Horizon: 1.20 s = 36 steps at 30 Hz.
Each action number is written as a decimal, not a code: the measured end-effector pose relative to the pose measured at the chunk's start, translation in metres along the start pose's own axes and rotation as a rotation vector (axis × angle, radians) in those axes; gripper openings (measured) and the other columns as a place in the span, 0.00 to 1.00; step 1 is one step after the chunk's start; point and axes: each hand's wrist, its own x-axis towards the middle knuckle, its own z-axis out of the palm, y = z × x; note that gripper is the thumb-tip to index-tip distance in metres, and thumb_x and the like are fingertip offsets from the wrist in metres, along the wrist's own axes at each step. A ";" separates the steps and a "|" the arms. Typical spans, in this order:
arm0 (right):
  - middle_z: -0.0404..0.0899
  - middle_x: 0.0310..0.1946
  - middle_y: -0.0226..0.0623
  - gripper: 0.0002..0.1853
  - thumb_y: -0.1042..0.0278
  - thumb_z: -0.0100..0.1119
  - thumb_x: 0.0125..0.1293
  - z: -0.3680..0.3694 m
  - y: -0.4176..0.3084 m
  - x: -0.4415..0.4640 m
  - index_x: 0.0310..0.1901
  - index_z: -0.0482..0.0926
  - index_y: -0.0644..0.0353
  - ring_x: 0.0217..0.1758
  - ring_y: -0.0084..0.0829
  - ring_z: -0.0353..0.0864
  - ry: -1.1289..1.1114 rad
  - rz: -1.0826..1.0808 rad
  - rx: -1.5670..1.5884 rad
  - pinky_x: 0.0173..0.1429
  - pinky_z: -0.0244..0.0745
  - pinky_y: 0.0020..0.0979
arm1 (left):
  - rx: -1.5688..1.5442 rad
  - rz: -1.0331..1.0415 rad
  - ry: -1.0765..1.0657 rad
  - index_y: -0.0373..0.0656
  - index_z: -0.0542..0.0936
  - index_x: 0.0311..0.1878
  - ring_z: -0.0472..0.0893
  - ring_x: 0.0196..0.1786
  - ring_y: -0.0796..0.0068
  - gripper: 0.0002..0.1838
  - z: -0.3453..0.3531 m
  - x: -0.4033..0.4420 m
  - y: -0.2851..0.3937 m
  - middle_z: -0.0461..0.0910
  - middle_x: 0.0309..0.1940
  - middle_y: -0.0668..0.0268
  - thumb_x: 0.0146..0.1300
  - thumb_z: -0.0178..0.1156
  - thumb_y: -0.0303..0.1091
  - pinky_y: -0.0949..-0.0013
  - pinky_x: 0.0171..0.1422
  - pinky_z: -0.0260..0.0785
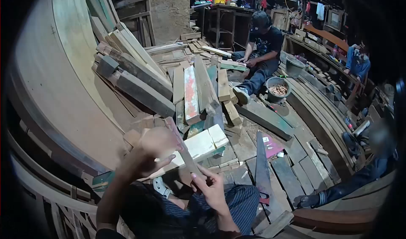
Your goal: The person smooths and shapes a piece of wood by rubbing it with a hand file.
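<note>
strip (186,155): one, slants forward-left
right hand (212,189): fingers gripping strip
left hand (157,146): blurred, cannot tell
grey buckets (277,97) (294,66): two

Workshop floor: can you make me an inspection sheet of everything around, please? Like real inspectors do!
Surface: board floor, uneven, with gaps between planks.
Job's things: wooden strip, slanting over the white-painted beam; touching or not, I can't tell.
Clutter: piled wood offcuts ahead; handsaw and pink sheet on the floor.
Hands: right hand grips the strip's near end; left hand is by its far end, too blurred to judge its grip.
Cables: cord-like loops at the back, too small to be sure.
Surroundings: seated person ahead; bucket of brownish bits nearby; another person's sleeve at right.
</note>
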 end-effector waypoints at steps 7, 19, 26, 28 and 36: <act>0.78 0.27 0.24 0.23 0.69 0.65 0.73 0.009 0.013 -0.003 0.66 0.77 0.69 0.27 0.12 0.72 0.051 -0.054 -0.115 0.31 0.67 0.18 | -0.041 0.040 0.055 0.47 0.85 0.49 0.77 0.51 0.63 0.14 0.008 -0.002 -0.009 0.83 0.42 0.67 0.60 0.71 0.36 0.58 0.58 0.63; 0.76 0.25 0.23 0.24 0.71 0.66 0.72 -0.003 0.054 -0.028 0.66 0.76 0.71 0.27 0.11 0.70 0.092 -0.030 -0.049 0.30 0.68 0.21 | -0.203 -0.106 -0.128 0.39 0.83 0.30 0.79 0.30 0.62 0.14 0.013 -0.008 -0.014 0.80 0.25 0.60 0.55 0.77 0.39 0.62 0.36 0.71; 0.89 0.38 0.40 0.25 0.71 0.70 0.68 -0.001 0.062 -0.029 0.63 0.78 0.74 0.37 0.15 0.81 0.099 -0.123 -0.203 0.40 0.79 0.23 | -0.178 -0.142 -0.247 0.38 0.84 0.27 0.81 0.28 0.54 0.19 0.015 -0.009 -0.008 0.81 0.23 0.54 0.62 0.72 0.46 0.56 0.36 0.72; 0.89 0.39 0.42 0.25 0.71 0.71 0.67 -0.001 0.062 -0.029 0.63 0.78 0.74 0.39 0.17 0.82 0.082 -0.136 -0.256 0.42 0.80 0.25 | -0.170 -0.157 -0.275 0.37 0.85 0.28 0.82 0.27 0.52 0.19 0.013 -0.007 -0.006 0.81 0.23 0.52 0.63 0.71 0.45 0.55 0.36 0.72; 0.89 0.41 0.42 0.23 0.72 0.72 0.65 -0.002 0.063 -0.028 0.59 0.80 0.74 0.42 0.18 0.82 0.086 -0.230 -0.300 0.45 0.81 0.27 | -0.154 -0.132 -0.274 0.36 0.85 0.30 0.83 0.31 0.48 0.17 0.013 -0.006 -0.006 0.81 0.25 0.49 0.64 0.69 0.43 0.52 0.39 0.73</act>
